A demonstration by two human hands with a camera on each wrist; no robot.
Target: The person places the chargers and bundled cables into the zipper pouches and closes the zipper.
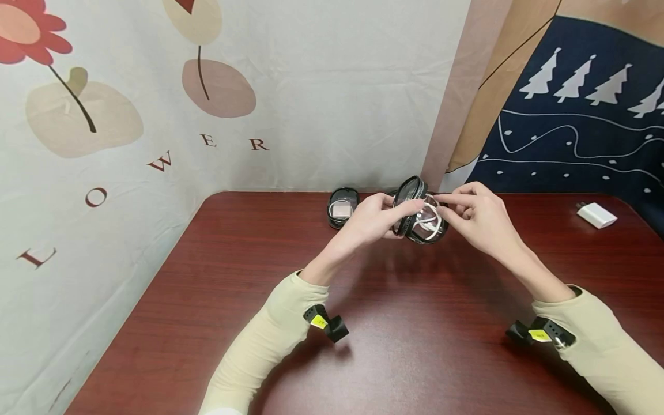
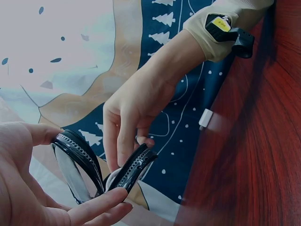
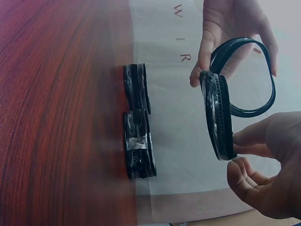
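A small clear round case (image 1: 406, 202) with black zipped edges stands unzipped above the back of the table, its two halves spread apart. My left hand (image 1: 369, 220) holds it, with the thumb on one half and fingers around the other. Inside one half lies a coiled white cable (image 1: 437, 218). At that half's edge, the thumb and forefinger of my right hand (image 1: 479, 218) pinch the cable. In the right wrist view the case's side (image 3: 217, 115) hides most of the cable, and the fingertips meet at its rim.
A similar black-edged case (image 1: 343, 207) with something pale inside stands at the table's back edge. Another similar case (image 3: 136, 87) shows beside it in the right wrist view. A white charger plug (image 1: 596, 215) lies at the right. Printed cloth (image 1: 337, 115) hangs behind the table.
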